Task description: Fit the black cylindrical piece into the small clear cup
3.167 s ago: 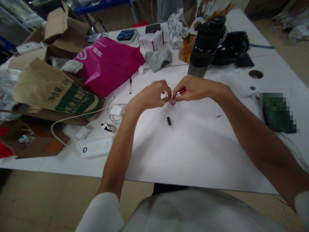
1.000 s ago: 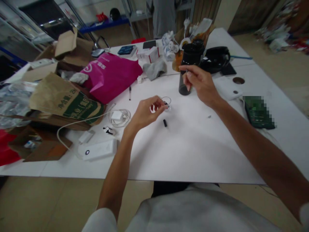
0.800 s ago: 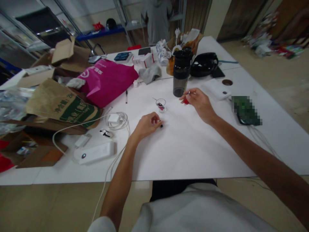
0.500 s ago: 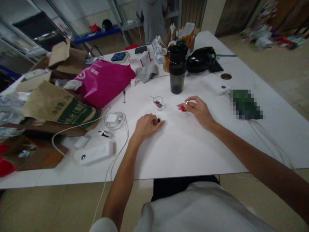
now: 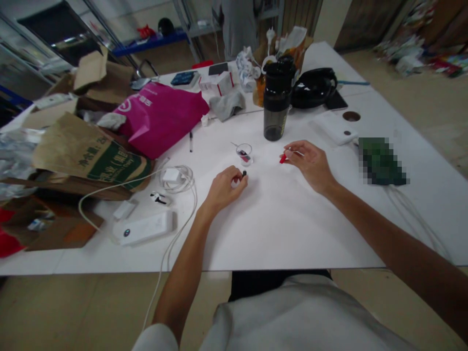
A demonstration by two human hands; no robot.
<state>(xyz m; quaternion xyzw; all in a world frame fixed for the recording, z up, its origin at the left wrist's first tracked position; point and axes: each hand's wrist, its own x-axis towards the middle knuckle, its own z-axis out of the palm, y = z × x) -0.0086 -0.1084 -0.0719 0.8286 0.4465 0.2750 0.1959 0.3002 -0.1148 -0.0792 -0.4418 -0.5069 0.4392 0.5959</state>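
White table [image 5: 292,229] fills most of the room's near side, bare in front of the seated person and crowded along its far and left edges. The left hand [image 5: 224,187] rests low on the table with thumb and forefinger closed together on a small black piece [image 5: 244,173], which pokes out at the fingertips. The right hand [image 5: 310,161] lies a little farther out and to the right, well apart from the left, its fingers curled around a red-handled tool [image 5: 282,158]; the red end shows at the fingertips, just above the table. Between the two hands and slightly beyond them stands a small clear cup [image 5: 244,153] with something red and dark inside, touched by neither hand. Behind the cup a dark bottle [image 5: 276,105] stands upright. To the left of the left hand lies a white charger [image 5: 170,176] in its coiled cable, and nearer the table's front edge a white power bank [image 5: 144,229]. A pen [image 5: 190,141] lies just beside a pink bag [image 5: 161,114], with a brown paper bag [image 5: 84,151] farther left among open cartons. To the right of the bottle sit a flat white box [image 5: 336,129] and a black bag [image 5: 314,87]. Another person [image 5: 237,24] stands beyond the far end of the table.
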